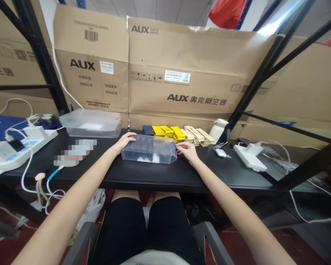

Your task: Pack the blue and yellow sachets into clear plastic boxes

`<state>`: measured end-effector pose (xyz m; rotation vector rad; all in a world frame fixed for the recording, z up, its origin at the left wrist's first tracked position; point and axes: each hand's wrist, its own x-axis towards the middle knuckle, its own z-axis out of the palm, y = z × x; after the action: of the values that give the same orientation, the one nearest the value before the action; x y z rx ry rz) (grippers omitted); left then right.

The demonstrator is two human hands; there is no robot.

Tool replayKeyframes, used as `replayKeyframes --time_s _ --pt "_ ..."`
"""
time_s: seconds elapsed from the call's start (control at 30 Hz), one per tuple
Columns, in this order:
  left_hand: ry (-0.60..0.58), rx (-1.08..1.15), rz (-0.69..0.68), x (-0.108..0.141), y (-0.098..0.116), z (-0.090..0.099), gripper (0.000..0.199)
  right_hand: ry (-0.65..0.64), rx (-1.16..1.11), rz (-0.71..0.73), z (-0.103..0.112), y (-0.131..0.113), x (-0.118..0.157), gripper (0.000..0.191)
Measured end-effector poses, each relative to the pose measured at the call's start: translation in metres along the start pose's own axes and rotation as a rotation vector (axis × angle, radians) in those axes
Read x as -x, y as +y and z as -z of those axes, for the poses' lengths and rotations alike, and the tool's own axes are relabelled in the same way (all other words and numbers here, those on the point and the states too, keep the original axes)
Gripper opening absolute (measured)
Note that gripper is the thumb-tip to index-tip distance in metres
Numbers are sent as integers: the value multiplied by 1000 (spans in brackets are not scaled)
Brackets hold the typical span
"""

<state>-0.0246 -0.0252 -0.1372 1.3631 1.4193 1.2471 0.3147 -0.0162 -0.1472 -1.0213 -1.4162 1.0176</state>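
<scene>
A clear plastic box [150, 156] lies in front of me on the black table, with dark shapes and a white patch showing through its walls. My left hand [124, 143] is closed on its upper left corner, fingers over the top edge. At the box's right end, my right hand [188, 151] pinches the edge between thumb and fingers. Just behind the box sit a dark blue packet [148, 130], several yellow folded packets [178, 134] and several cream packets [204, 136] with dark print.
A larger translucent bin [92, 123] stands at the back left, near a power strip [24, 151] and cables. A white bottle [218, 130], a small white case [220, 152] and another power strip [251, 158] are at right. Cardboard [182, 66] walls the back; black frame posts [267, 81] slant up.
</scene>
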Motion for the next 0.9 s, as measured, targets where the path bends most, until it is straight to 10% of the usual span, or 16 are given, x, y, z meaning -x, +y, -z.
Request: replayKeyframes --time_s 0.9 --pt "0 7 6 0 -2 -1 28 -223 167 -35 6 -5 1 19"
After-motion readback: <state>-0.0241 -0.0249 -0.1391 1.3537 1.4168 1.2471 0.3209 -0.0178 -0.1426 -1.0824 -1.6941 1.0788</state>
